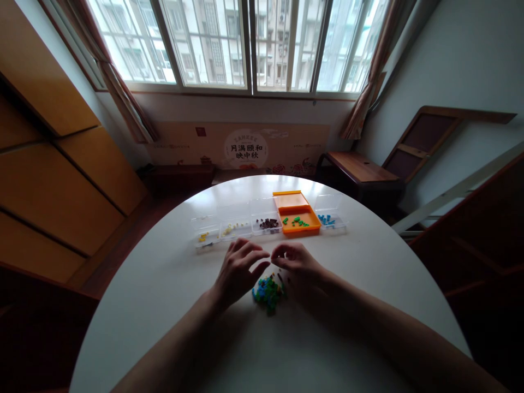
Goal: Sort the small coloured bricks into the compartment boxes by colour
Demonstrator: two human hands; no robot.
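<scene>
Just above a mixed pile of small building bricks, mostly green and blue, my two hands meet with fingertips close together. My left hand has its thumb and index finger apart, with nothing visible between them. On the other side, my right hand is closed in a pinch, thumb against curled fingers; whatever it may hold is too small to make out. A few dark and orange pieces lie loose by the pile, under the right hand. Behind the hands, an orange box with its lid raised holds green bricks.
Clear open boxes flank the orange one, holding yellow bricks, pale yellow bricks, dark brown bricks and blue bricks. All stand on a round white table. A wooden chair is beyond its right edge.
</scene>
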